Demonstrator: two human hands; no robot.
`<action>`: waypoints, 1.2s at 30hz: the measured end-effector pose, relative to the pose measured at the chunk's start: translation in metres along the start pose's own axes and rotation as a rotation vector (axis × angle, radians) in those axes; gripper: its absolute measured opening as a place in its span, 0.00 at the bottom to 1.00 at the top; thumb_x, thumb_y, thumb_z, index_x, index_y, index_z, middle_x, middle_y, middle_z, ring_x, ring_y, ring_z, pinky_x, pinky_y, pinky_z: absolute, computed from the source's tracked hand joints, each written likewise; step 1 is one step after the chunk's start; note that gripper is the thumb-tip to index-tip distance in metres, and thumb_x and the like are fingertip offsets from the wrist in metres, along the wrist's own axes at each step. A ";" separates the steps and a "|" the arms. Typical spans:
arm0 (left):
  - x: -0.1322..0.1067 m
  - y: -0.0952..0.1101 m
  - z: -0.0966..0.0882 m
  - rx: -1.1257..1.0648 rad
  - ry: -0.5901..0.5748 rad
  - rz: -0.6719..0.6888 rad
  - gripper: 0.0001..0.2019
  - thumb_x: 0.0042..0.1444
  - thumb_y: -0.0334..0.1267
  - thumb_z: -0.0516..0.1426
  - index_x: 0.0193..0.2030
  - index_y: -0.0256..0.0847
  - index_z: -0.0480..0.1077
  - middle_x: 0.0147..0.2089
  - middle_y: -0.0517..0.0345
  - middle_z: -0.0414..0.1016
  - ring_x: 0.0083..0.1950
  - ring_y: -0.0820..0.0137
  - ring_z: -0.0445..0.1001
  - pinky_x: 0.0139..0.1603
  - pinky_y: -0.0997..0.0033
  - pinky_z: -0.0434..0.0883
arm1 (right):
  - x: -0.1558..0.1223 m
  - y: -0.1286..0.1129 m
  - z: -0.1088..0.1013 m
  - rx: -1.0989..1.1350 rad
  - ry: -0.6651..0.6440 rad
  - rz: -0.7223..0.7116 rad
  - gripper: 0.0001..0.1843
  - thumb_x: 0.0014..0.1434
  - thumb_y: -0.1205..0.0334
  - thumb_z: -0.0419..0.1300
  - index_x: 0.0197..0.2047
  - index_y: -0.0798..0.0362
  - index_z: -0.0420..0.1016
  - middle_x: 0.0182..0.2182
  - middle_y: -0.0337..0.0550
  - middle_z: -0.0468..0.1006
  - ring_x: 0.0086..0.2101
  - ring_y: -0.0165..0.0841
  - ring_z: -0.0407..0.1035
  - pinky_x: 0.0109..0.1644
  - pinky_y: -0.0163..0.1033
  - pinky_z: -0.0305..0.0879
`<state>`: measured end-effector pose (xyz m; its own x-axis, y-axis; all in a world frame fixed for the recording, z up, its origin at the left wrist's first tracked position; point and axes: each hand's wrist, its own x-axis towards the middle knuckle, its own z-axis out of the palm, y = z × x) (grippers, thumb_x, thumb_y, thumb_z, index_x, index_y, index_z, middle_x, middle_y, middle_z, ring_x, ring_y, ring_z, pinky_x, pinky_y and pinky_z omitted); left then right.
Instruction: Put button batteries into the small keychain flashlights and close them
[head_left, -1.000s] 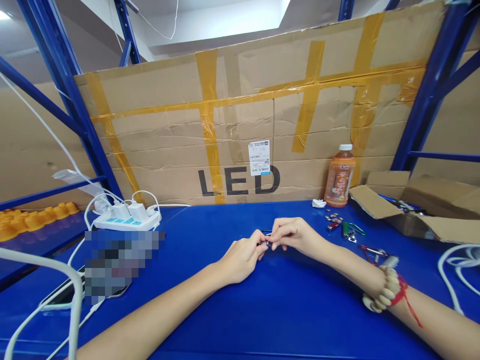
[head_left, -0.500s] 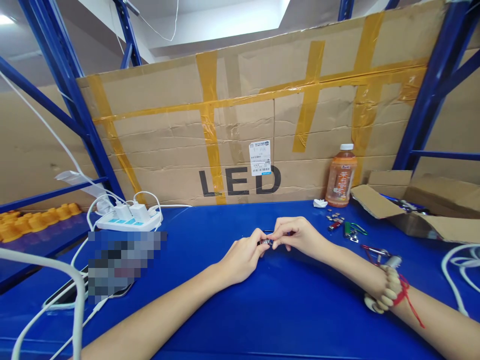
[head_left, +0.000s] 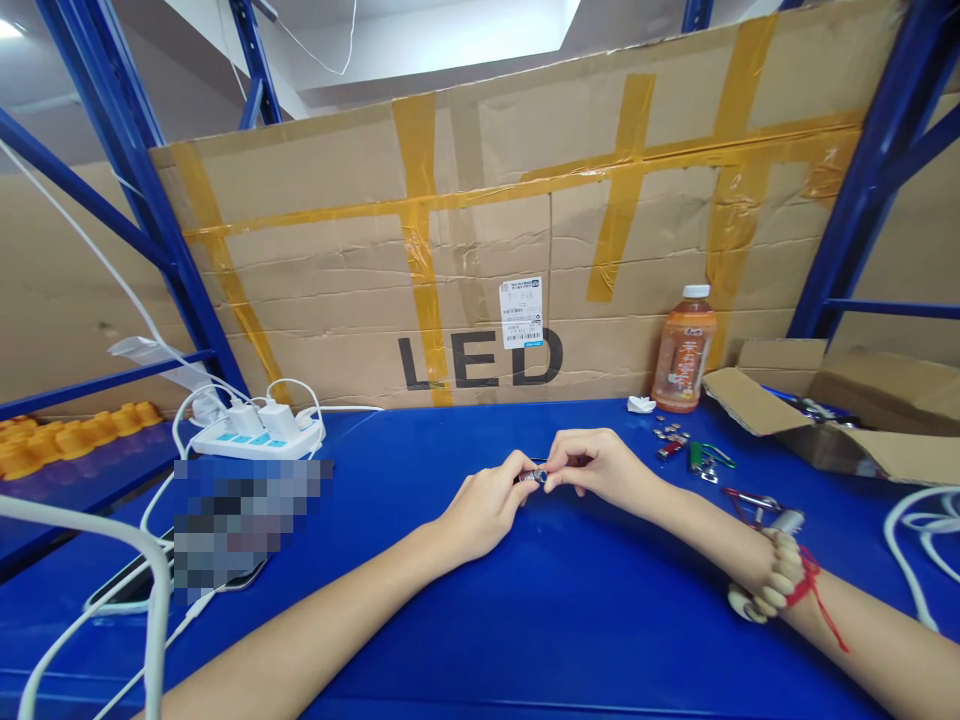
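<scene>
Cylinder (head_left: 532, 477) | pinched in left fingers (head_left: 517, 463) | right fingers (head_left: 556, 467) at its end

The worktop (head_left: 585, 620) looks smooth and glossy. Along its back edge stands matt, creased cardboard (head_left: 322, 300) with shiny plastic tape (head_left: 417, 245); near its back right corner, a clear plastic bottle (head_left: 682, 355). The small held piece (head_left: 533, 476) has a metallic sheen.

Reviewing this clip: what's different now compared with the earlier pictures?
Both hands, the left and the right, have shifted slightly up the picture, away from the wearer. The small item between them rose too, and more of its pale side and dark end shows. I see nothing newly grasped or let go. The bottle, power strip and open box stayed put.
</scene>
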<state>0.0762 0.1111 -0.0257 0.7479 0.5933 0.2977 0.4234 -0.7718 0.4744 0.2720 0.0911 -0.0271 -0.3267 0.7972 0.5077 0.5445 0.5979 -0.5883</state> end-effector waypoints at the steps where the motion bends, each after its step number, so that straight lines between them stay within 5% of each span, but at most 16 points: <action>1: 0.000 0.000 0.000 -0.002 -0.002 0.001 0.08 0.62 0.39 0.42 0.41 0.44 0.60 0.31 0.64 0.70 0.32 0.73 0.70 0.32 0.75 0.62 | 0.000 -0.001 -0.001 -0.005 -0.008 0.004 0.15 0.49 0.50 0.62 0.24 0.54 0.75 0.24 0.38 0.72 0.18 0.22 0.63 0.21 0.29 0.59; 27: -0.002 -0.001 0.002 -0.049 0.026 -0.023 0.05 0.61 0.38 0.42 0.37 0.42 0.56 0.29 0.62 0.68 0.31 0.71 0.70 0.34 0.73 0.64 | -0.001 -0.016 0.007 0.121 0.004 0.258 0.12 0.48 0.53 0.62 0.26 0.55 0.75 0.29 0.39 0.75 0.16 0.22 0.64 0.22 0.30 0.60; 36: -0.002 -0.003 0.004 -0.025 0.081 0.003 0.05 0.61 0.38 0.44 0.36 0.43 0.56 0.36 0.60 0.72 0.35 0.70 0.72 0.35 0.73 0.65 | 0.000 -0.026 0.010 0.248 0.001 0.374 0.18 0.46 0.48 0.61 0.26 0.58 0.75 0.20 0.40 0.73 0.14 0.23 0.61 0.16 0.29 0.55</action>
<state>0.0752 0.1118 -0.0307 0.7048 0.6087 0.3644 0.4079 -0.7679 0.4939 0.2499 0.0764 -0.0177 -0.1423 0.9622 0.2321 0.4234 0.2711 -0.8644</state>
